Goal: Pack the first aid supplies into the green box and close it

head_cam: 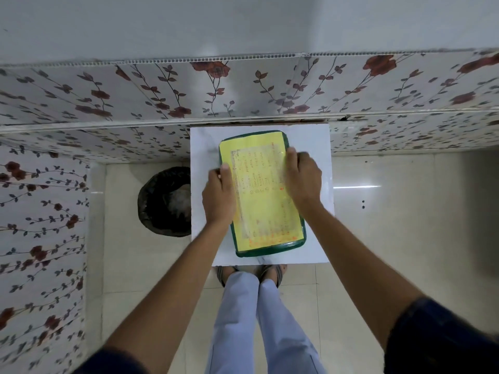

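The green box (270, 249) lies on a small white table (313, 147), lid down, with a yellow printed label (259, 190) covering most of its top. My left hand (218, 195) grips the box's left long edge, thumb on the lid. On the opposite long edge rests my right hand (303, 179), fingers curled over the rim. Both hands clasp the box from the sides. No first aid supplies are visible; the inside of the box is hidden by the lid.
A black-lined waste bin (164, 201) stands on the floor just left of the table. A floral-patterned wall (243, 87) runs behind the table and along the left side. My legs and sandalled feet (251, 273) are at the table's near edge.
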Motion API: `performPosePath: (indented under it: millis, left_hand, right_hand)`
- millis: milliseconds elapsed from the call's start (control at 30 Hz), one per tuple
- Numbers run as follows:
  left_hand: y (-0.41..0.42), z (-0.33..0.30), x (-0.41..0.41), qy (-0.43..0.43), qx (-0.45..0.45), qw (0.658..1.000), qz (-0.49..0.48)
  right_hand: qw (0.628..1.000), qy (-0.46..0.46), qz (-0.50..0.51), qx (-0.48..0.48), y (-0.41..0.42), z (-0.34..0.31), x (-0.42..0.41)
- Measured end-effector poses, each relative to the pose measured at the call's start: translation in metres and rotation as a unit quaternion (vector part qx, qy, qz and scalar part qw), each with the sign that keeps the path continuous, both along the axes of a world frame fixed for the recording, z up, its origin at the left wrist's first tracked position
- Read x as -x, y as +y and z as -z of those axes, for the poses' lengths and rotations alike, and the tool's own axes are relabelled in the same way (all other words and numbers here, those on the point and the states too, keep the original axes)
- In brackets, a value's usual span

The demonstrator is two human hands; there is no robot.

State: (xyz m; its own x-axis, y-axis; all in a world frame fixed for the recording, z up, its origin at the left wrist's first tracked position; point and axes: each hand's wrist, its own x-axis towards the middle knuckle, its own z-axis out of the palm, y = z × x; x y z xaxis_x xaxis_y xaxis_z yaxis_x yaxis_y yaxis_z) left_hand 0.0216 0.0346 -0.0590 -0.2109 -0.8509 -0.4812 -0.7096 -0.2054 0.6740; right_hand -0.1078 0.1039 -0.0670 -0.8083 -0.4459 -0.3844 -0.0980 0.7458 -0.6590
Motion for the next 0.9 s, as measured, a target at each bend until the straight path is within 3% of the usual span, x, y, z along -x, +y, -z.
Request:
performPosePath:
  millis: [133, 233, 833, 900]
  left_hand:
    - [0.029, -0.008, -0.020, 0.019, 0.000, 0.999, 0.035]
    - [0.020, -0.008, -0.005, 0.032, -0.011, 0.998, 0.055]
    - [0.030, -0.002, -0.002, 0.038, 0.011, 0.999, 0.023]
    - [0.028, -0.003, 0.000, 0.049, -0.043, 0.998, -0.015]
  right_hand:
    - [0.998, -0.057, -0.006, 0.006, 0.057, -0.006, -0.039]
    - [0.994, -0.097, 0.054, 0.005, 0.066, -0.007, -0.046]
    - [0.997, -0.064, 0.023, 0.023, 0.067, -0.004, -0.043]
    - [0.996, -0.079, 0.022, 0.022, 0.067, -0.006, -0.040]
